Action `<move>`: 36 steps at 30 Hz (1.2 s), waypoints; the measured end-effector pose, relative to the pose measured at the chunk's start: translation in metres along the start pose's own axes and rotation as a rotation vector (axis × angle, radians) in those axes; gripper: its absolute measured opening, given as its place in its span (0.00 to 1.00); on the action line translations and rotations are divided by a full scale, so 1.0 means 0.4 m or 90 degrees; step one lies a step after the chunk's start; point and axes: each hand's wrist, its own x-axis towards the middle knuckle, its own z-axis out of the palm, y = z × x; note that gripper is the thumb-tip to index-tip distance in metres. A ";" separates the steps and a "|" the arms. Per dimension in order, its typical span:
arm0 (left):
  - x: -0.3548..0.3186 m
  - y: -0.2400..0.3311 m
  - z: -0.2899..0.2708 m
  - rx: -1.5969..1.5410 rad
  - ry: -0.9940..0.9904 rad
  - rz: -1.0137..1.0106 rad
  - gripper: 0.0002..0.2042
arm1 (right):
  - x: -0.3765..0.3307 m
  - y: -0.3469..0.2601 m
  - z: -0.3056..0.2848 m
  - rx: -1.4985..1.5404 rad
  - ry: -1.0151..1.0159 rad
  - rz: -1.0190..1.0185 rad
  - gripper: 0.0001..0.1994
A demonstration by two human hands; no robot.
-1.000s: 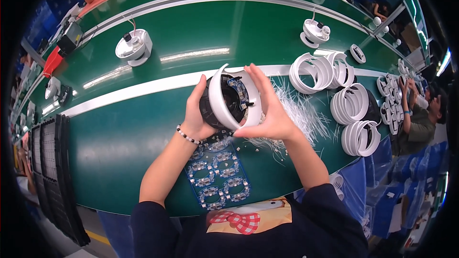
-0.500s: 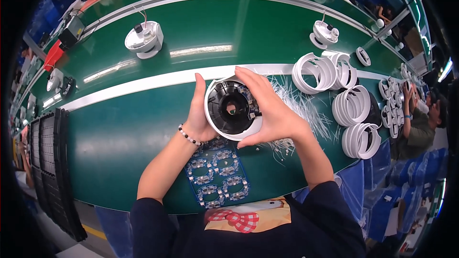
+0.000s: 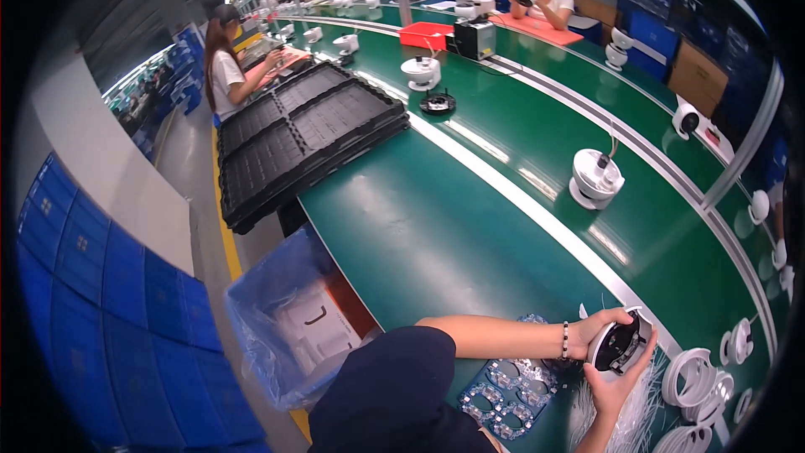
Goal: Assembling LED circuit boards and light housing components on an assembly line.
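Green worktop (image 3: 402, 226) fills the middle of a long factory hall, with stacked blue crates (image 3: 80, 243) at the near left, black trays (image 3: 314, 130) lying across the far left end, and a co-worker (image 3: 222, 67) beyond them. Past a white rail (image 3: 537, 226), a second green surface carries white camera-like units (image 3: 597, 178) and a red bin (image 3: 426, 35). At the near right, both hands are raised around a white-rimmed housing (image 3: 620, 346) with a black inside. The left hand (image 3: 602, 329), a beaded bracelet (image 3: 565, 341) at its wrist, curls its fingers over the left and upper rim; the right hand (image 3: 616, 386) grips from the lower right, thumb and fingers spread around the edge. Judging by this two-sided hold, the step in hand is handling or fitting the housing's parts, and the next move seems to call for even pressure and a steady rim. Below the hands lie a panel of blue circuit boards (image 3: 509, 394) and loose white strips (image 3: 616, 419); white rings (image 3: 692, 379) sit to the right. As for writing, the crates bear small pale marks, and a white card (image 3: 317, 327) in the blue-lined bin (image 3: 272, 331) shows dark print, too blurred to make out; nothing legible shows on the housing.
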 end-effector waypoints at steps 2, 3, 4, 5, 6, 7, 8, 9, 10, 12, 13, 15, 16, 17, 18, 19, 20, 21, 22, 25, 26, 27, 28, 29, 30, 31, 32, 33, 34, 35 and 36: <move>-0.004 0.004 0.003 -0.011 0.005 0.033 0.19 | 0.004 -0.002 0.012 0.044 0.014 -0.015 0.55; 0.001 0.008 0.015 -0.028 0.004 0.050 0.19 | 0.012 -0.003 0.009 0.045 0.010 -0.022 0.55; 0.005 0.015 0.024 0.011 0.017 0.066 0.20 | 0.017 -0.005 0.003 0.034 0.005 -0.009 0.54; 0.008 0.027 0.027 0.010 0.014 0.067 0.20 | 0.018 -0.008 -0.003 0.022 0.002 0.007 0.53; 0.015 0.040 0.028 0.049 0.024 0.053 0.20 | 0.012 -0.015 -0.010 -0.014 0.001 0.010 0.50; 0.023 0.047 0.022 0.088 0.034 0.037 0.21 | 0.001 -0.020 -0.014 -0.020 0.004 0.011 0.50; 0.072 0.049 -0.040 0.100 0.093 0.062 0.21 | -0.015 -0.025 -0.018 -0.107 0.041 -0.038 0.49; 0.041 0.089 0.014 0.076 0.119 0.026 0.19 | -0.033 -0.022 -0.033 -0.200 0.084 -0.076 0.48; 0.039 0.125 -0.027 0.070 0.082 0.067 0.17 | -0.057 -0.038 -0.036 -0.194 0.084 -0.094 0.48; -0.018 0.215 -0.014 0.023 0.175 0.144 0.18 | -0.108 -0.073 -0.040 -0.166 0.052 -0.105 0.42; -0.044 0.266 -0.022 -0.003 0.129 0.183 0.19 | -0.137 -0.079 -0.044 -0.155 0.029 -0.104 0.40; -0.072 0.317 0.030 0.075 0.324 0.430 0.20 | -0.186 -0.104 -0.050 -0.237 -0.064 -0.079 0.32; -0.073 0.359 -0.011 0.123 0.336 0.498 0.20 | -0.204 -0.107 -0.043 -0.205 -0.079 -0.059 0.28; -0.061 0.400 -0.077 0.171 0.347 0.561 0.20 | -0.211 -0.117 -0.032 -0.188 -0.094 -0.048 0.25; -0.035 0.430 -0.105 0.209 0.365 0.613 0.20 | -0.213 -0.113 -0.026 -0.163 -0.118 -0.046 0.23; -0.004 0.460 -0.135 0.245 0.383 0.662 0.20 | -0.216 -0.107 -0.018 -0.137 -0.142 -0.039 0.20; 0.014 0.511 -0.192 0.252 0.377 0.652 0.20 | -0.213 -0.112 -0.006 -0.135 -0.176 -0.070 0.17; 0.021 0.557 -0.243 0.255 0.379 0.638 0.21 | -0.208 -0.119 0.010 -0.129 -0.216 -0.095 0.14; 0.018 0.615 -0.294 0.236 0.384 0.631 0.22 | -0.199 -0.123 0.037 -0.104 -0.235 -0.133 0.13; 0.010 0.685 -0.369 0.416 0.642 0.552 0.18 | -0.183 -0.113 0.084 -0.065 -0.281 -0.176 0.12; 0.038 0.676 -0.368 0.409 0.623 0.552 0.17 | -0.175 -0.109 0.082 -0.063 -0.284 -0.164 0.13; 0.064 0.652 -0.352 0.408 0.593 0.598 0.18 | -0.172 -0.103 0.079 -0.056 -0.281 -0.161 0.13; 0.065 0.635 -0.341 0.428 0.667 0.622 0.19 | -0.173 -0.097 0.088 -0.061 -0.285 -0.134 0.13; 0.054 0.628 -0.332 0.453 0.743 0.654 0.22 | -0.175 -0.095 0.100 -0.062 -0.289 -0.141 0.15; 0.033 0.608 -0.328 0.596 0.785 0.685 0.22 | -0.180 -0.095 0.103 -0.065 -0.291 -0.150 0.16; -0.009 0.579 -0.315 0.748 0.822 0.718 0.22 | -0.185 -0.092 0.109 -0.063 -0.296 -0.139 0.16; -0.058 0.525 -0.283 0.896 0.697 0.707 0.19 | -0.188 -0.087 0.112 -0.078 -0.307 -0.146 0.17; -0.102 0.446 -0.236 1.026 0.550 0.683 0.16 | -0.193 -0.082 0.101 -0.102 -0.315 -0.145 0.18; -0.152 0.362 -0.176 1.009 0.440 0.538 0.11 | -0.201 -0.075 0.097 -0.106 -0.329 -0.132 0.19; -0.209 0.282 -0.114 0.982 0.336 0.398 0.05 | -0.206 -0.073 0.095 -0.102 -0.332 -0.125 0.19; -0.266 0.223 -0.068 1.063 0.201 0.333 0.03 | -0.211 -0.073 0.095 -0.099 -0.337 -0.120 0.19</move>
